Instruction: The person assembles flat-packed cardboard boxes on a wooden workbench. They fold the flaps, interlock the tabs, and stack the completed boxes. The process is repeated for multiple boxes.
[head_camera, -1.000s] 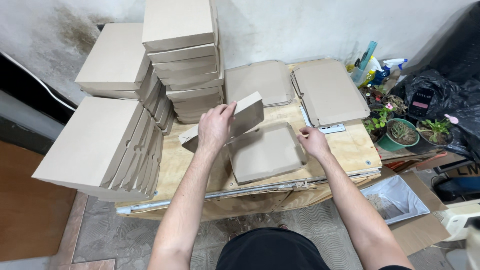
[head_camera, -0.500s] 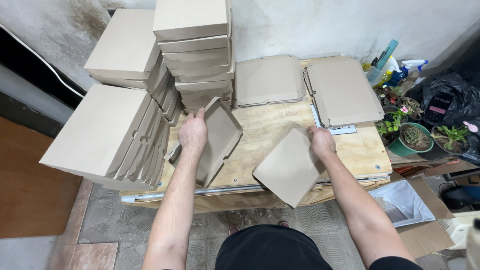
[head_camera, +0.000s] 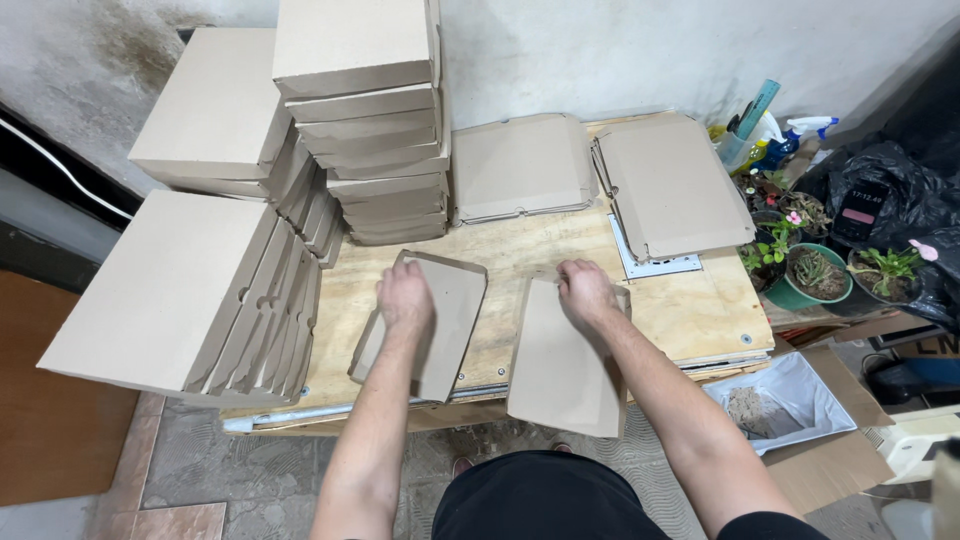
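Now both hands grip cardboard: left hand (head_camera: 405, 298) a folded tray (head_camera: 440, 330), right hand (head_camera: 587, 292) a flat lid (head_camera: 562, 370).

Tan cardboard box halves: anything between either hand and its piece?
Nothing visible. The left hand rests directly on the tan cardboard tray-shaped box half, and the right hand grips the top edge of the flat tan cardboard panel tilted over the plywood table's front edge.
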